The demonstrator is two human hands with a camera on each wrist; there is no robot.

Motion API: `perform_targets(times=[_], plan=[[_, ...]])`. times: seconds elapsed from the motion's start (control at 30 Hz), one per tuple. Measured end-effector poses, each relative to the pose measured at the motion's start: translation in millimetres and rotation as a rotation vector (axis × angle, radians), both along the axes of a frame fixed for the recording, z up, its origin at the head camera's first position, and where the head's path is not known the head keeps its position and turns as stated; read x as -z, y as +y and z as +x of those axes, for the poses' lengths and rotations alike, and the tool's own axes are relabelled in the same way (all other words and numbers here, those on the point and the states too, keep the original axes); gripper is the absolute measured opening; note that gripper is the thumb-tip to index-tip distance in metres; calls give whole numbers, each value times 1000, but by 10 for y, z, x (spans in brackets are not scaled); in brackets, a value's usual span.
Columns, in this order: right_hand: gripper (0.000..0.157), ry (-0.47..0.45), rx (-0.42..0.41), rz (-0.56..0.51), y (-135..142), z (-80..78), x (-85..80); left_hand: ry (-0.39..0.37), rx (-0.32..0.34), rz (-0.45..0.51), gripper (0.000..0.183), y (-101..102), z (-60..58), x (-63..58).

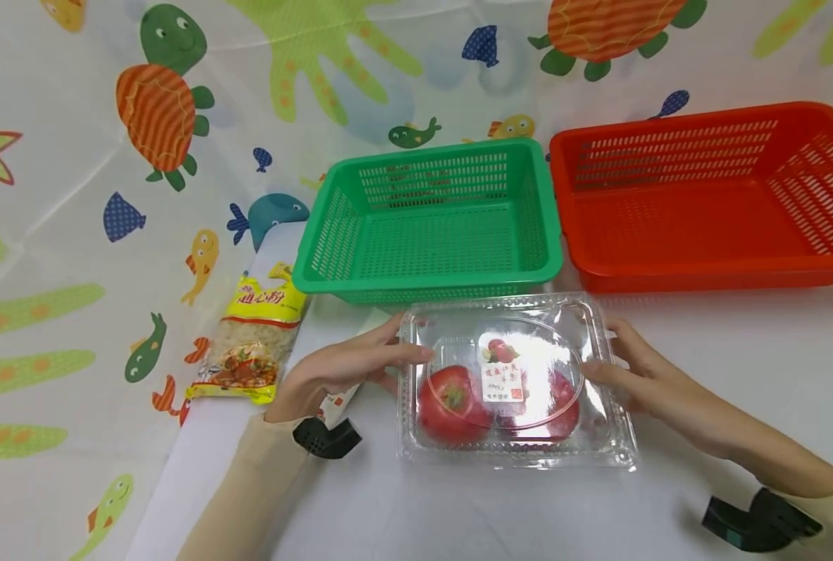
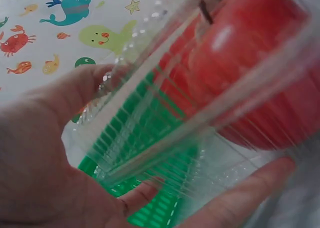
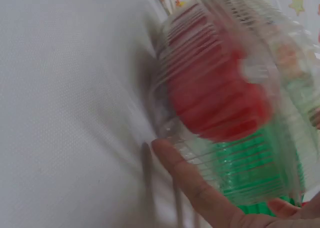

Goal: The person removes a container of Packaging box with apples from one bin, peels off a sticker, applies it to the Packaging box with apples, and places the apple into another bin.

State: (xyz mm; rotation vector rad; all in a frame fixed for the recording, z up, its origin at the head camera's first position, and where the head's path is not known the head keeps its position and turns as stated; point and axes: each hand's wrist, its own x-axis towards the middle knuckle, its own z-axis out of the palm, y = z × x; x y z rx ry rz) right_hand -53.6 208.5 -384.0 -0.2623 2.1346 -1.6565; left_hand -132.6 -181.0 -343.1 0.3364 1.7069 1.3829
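Observation:
A clear plastic clamshell box (image 1: pixel 416 452) is held between both hands, close over the white table. Red apples (image 1: pixel 451 405) show through its lid, which carries a white label (image 1: pixel 502 374) with a fruit picture and red writing. My left hand (image 1: pixel 353 362) grips the box's left side, thumb over the lid edge. On the opposite side my right hand (image 1: pixel 647 378) grips it the same way, thumb on top. In the left wrist view, fingers (image 2: pixel 240 198) reach under the box beside an apple (image 2: pixel 250 63). One finger (image 3: pixel 190 183) extends along the underside in the right wrist view.
A green basket (image 1: pixel 426 287) stands just behind the box, with a red basket (image 1: pixel 711 276) to its right. Left of it lies a yellow-topped bag of pasta (image 1: pixel 255 335). Something pale with a printed label (image 1: pixel 335 405) is partly hidden under my left hand. A sea-animal cloth (image 1: pixel 58 195) hangs behind.

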Motion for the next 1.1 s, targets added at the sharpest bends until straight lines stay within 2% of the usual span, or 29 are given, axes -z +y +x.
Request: perform_targets(times=[0.23, 0.43, 0.5, 0.57, 0.63, 0.73, 0.8, 0.9, 0.97, 1.03, 1.1], plan=[[70, -33, -35, 76, -3, -72, -66, 23, -11, -61, 86, 40, -17, 61], [75, -23, -61, 246, 5, -151, -126, 122, -66, -153, 69, 71, 11, 13], [75, 17, -52, 298, 3, -161, -145, 176, -87, -199, 70, 85, 40, -19], [73, 103, -27, 337, -2, -156, -182, 277, -112, -266, 73, 112, 91, -68], [69, 234, 28, 380, -15, -139, -236, 421, -135, -365, 77, 149, 162, -127], [59, 481, 107, 385, -58, -108, -319, 707, -142, -534, 75, 243, 280, -231], [53, 641, 113, 368, -105, -101, -355, 919, -117, -595, 66, 305, 345, -282], [56, 831, 36, 336, -182, -123, -361, 1206, 5, -568, 56, 386, 390, -324], [60, 882, -27, 337, -229, -147, -357, 1315, 124, -501, 55, 422, 391, -316], [63, 894, -77, 346, -270, -177, -349, 1343, 242, -452, 59, 446, 378, -290], [63, 904, -116, 374, -308, -210, -343, 1320, 315, -431, 64, 460, 362, -251]])
